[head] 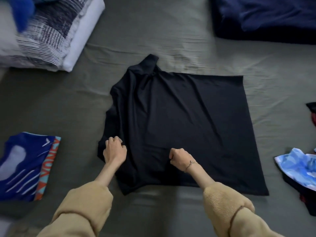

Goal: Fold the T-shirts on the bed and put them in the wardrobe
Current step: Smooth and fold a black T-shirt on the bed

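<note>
Fingers of both the left hand and right hand curl, pinching one black T-shirt spread on the bed, one folded blue T-shirt lying left of them.

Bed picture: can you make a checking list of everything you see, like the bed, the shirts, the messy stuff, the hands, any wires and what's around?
Surface: grey bed sheet, wrinkled.
Job's things: black shirt spread flat; folded blue shirt at the left.
Clutter: crumpled clothes at the right edge.
Hands: left hand and right hand, fingers curled, on the black shirt's near part.
Cables: nothing seen.
Surroundings: striped bedding far left, navy bedding far right.
</note>
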Demonstrator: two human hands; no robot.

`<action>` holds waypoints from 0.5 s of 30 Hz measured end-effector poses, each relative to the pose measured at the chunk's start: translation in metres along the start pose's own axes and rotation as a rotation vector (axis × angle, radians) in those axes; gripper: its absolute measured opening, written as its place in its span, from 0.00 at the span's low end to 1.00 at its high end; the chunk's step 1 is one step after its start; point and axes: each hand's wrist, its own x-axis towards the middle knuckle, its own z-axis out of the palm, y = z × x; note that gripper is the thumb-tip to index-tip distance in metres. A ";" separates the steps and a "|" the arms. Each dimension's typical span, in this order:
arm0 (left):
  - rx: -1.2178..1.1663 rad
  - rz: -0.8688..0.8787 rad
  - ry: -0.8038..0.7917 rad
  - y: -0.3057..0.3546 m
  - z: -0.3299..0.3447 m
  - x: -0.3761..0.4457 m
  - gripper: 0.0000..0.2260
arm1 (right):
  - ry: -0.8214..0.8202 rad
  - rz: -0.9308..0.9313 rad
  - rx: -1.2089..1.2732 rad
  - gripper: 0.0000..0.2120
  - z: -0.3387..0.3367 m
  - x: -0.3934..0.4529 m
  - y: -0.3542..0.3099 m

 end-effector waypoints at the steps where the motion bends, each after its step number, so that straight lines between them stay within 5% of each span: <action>1: -0.036 -0.025 -0.005 -0.011 -0.004 0.007 0.12 | -0.016 -0.020 0.025 0.10 0.006 0.006 -0.019; 7: -0.146 -0.101 -0.068 -0.065 -0.022 0.057 0.19 | 0.014 -0.136 0.066 0.11 0.037 0.041 -0.115; 15: -0.548 -0.078 -0.126 -0.060 -0.028 0.120 0.22 | 0.139 -0.208 0.213 0.16 0.052 0.071 -0.173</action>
